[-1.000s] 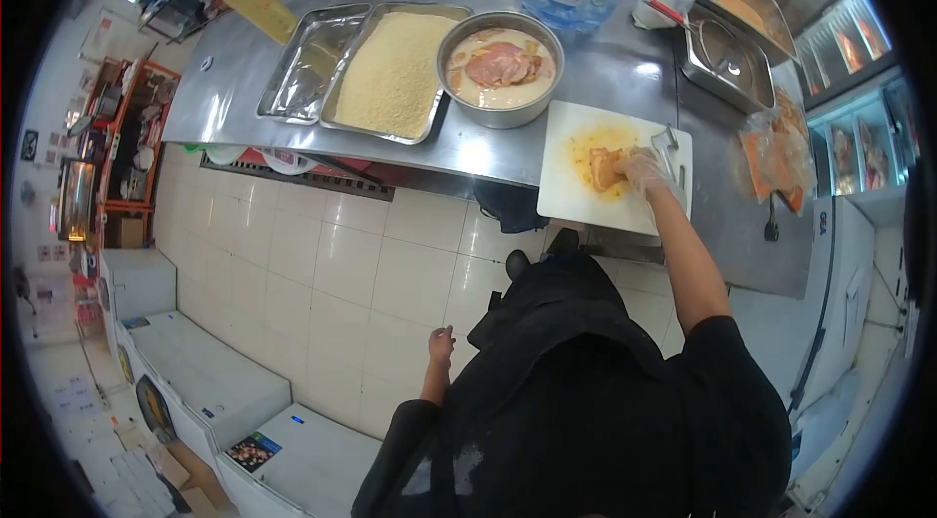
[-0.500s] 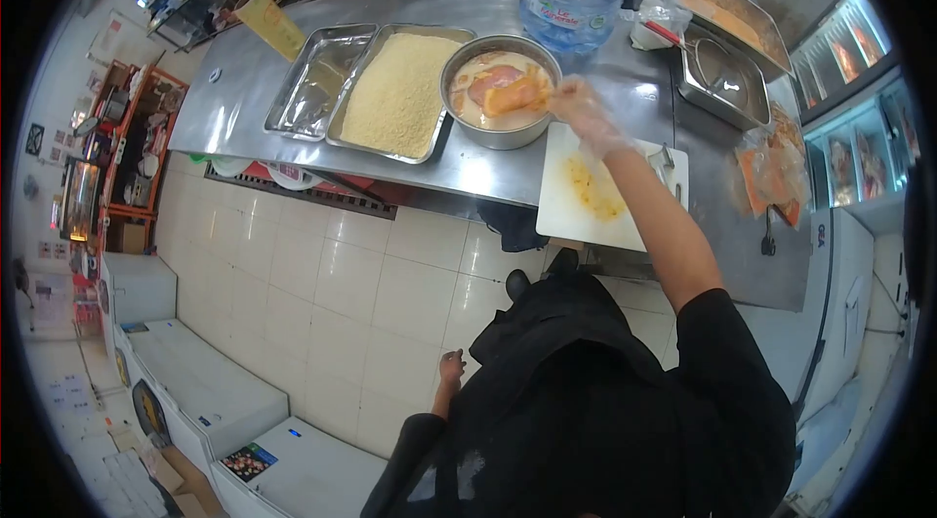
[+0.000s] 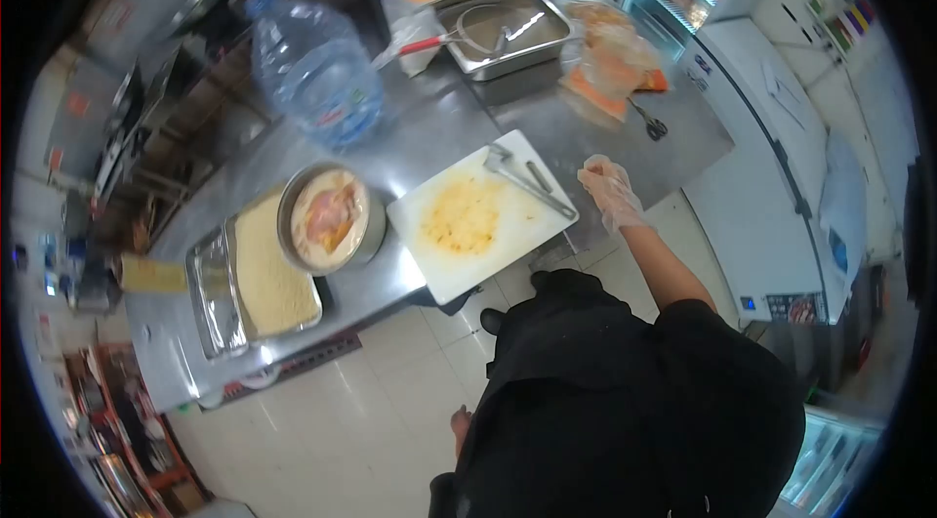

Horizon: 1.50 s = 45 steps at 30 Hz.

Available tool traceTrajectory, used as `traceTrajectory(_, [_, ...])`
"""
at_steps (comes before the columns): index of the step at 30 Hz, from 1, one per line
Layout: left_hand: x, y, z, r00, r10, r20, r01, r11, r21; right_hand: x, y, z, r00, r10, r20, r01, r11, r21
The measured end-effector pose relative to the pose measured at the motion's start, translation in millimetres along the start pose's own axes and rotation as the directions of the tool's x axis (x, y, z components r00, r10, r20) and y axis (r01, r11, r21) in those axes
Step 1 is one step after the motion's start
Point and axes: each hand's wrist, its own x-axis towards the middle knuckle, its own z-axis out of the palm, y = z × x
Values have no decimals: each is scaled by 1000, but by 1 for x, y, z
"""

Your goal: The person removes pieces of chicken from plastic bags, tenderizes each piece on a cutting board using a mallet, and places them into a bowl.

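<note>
My right hand (image 3: 607, 188), in a clear plastic glove, is in the air off the right end of the cutting board (image 3: 429, 269). Its fingers are curled together, and nothing shows in them. On the stained white board lie a metal meat mallet (image 3: 532, 188) and a short dark-handled piece (image 3: 538, 176). Left of it, a round steel pot (image 3: 368, 240) holds meat (image 3: 332, 217) in pale liquid. My left hand (image 3: 461, 425) hangs low beside my dark apron, partly hidden, its visible fingers loosely curled and holding nothing I can see.
A tray of pale crumbs (image 3: 273, 274) and a shiny steel tray (image 3: 210, 289) are beyond the pot. A large water bottle (image 3: 317, 74), steel pan with red-handled strainer (image 3: 508, 35), plastic bags (image 3: 605, 54) and scissors (image 3: 652, 123) are on the steel table (image 3: 425, 132). A white freezer (image 3: 756, 166) stands right.
My right hand has left the side of the pot and moved right, past the cutting board. My view has turned right. The orange piece of meat now lies lower in the liquid.
</note>
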Motion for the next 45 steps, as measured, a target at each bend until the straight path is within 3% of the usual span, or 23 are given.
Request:
traceTrajectory(3, [29, 7, -32, 985, 41, 166, -53, 996, 70, 52, 37, -13, 994, 82, -68, -67, 979, 191])
traceTrajectory(4, [34, 27, -48, 953, -163, 257, 235, 931, -280, 66, 43, -24, 994, 100, -49, -82, 953, 293])
traceTrajectory(6, [39, 97, -113, 737, -545, 398, 529, 100, -843, 100, 55, -49, 992, 121, -27, -100, 911, 400])
traceTrajectory(9, [59, 156, -155, 750, -601, 277, 509, 256, -822, 152, 44, -86, 975, 213, -68, -137, 809, 571])
traceTrajectory(11, [63, 207, -183, 753, -612, 241, 488, 275, -828, 167, 3, -117, 920, 245, -306, -129, 926, 354])
traceTrajectory(15, [74, 279, -180, 748, -632, 204, 513, 354, -782, 268, 10, -128, 949, 276, -156, -146, 817, 558])
traceTrajectory(17, [79, 284, -142, 748, -631, 205, 481, 303, -822, 307, 29, -106, 998, 60, 13, -41, 507, 861])
traceTrajectory(18, [76, 280, -122, 756, -618, 215, 453, 257, -854, 313, 35, -101, 998, 62, 29, -57, 503, 862])
traceTrajectory(19, [71, 278, -107, 746, -631, 214, 456, 250, -854, 315, 38, -96, 999, 13, 49, -46, 642, 766])
traceTrajectory(21, [58, 274, -73, 854, -499, 149, 475, 631, -613, 311, 34, -85, 993, -59, 99, -19, 766, 643])
traceTrajectory(23, [37, 210, 28, 901, -431, -45, 384, 843, -377, 271, 16, -69, 795, -604, -53, 605, 782, 151])
traceTrajectory(25, [14, 216, 32, 930, -262, -260, 246, 965, -95, 162, -77, -80, 983, -140, 118, 23, 736, 677])
traceTrajectory(29, [-1, 191, 36, 917, -398, -29, 366, 867, -338, 83, -96, -24, 826, -380, 416, 49, 783, 620])
traceTrajectory(30, [-2, 187, 32, 910, -415, 3, 383, 839, -385, 68, -89, 16, 667, -486, 564, -251, 567, 785])
traceTrajectory(31, [-2, 183, 29, 902, -430, 34, 400, 805, -439, 45, -84, 47, 679, -523, 515, 76, 748, 660])
traceTrajectory(33, [-8, 172, 21, 885, -458, 87, 429, 729, -533, -7, -96, 74, 411, -754, 513, 573, 651, 497])
traceTrajectory(35, [-25, 154, 17, 872, -471, 131, 453, 677, -580, -49, -100, 109, 248, -822, 512, 572, 551, 608])
traceTrajectory(38, [-65, 125, 24, 863, -479, 163, 475, 657, -585, -109, -117, 139, 255, -598, 760, 308, 795, 522])
traceTrajectory(41, [-121, 90, 58, 843, -524, 123, 501, 681, -534, -150, -108, 191, 212, -570, 794, 300, 811, 503])
traceTrajectory(42, [-139, 77, 71, 792, -597, 124, 555, 622, -552, -161, -81, 222, 299, -641, 707, 353, 763, 542])
traceTrajectory(43, [-154, 79, 67, 690, -693, 209, 640, 449, -623, -201, -137, 179, 366, -417, 832, 197, 908, 369])
traceTrajectory(44, [-169, 76, 61, 490, -817, 304, 624, 86, -776, -172, -65, 260, 242, -477, 845, 267, 870, 415])
traceTrajectory(45, [-180, 100, 10, 259, -888, 380, 430, -246, -868, -218, -126, 215, 314, -392, 864, 270, 910, 315])
